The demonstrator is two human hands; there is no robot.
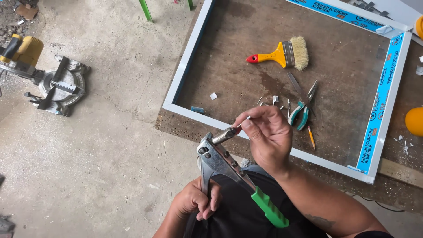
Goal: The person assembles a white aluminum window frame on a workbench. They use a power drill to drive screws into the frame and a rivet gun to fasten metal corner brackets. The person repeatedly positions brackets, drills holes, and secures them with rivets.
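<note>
My left hand (195, 200) grips one handle of a metal hand riveter (218, 154) close to my body; its other handle, with a green grip (269, 207), sticks out to the right. My right hand (265, 133) pinches a small rivet (245, 120) at the riveter's nose. Both hands are in front of the near edge of a wooden table (229, 66), where a white aluminium frame (185, 57) with blue film lies.
Inside the frame lie a yellow-handled brush (282, 53), green-handled pliers (302, 112), a pencil (311, 137) and small metal bits. A mitre saw (48, 79) sits on the concrete floor at left. Yellow objects (414, 121) are at the right edge.
</note>
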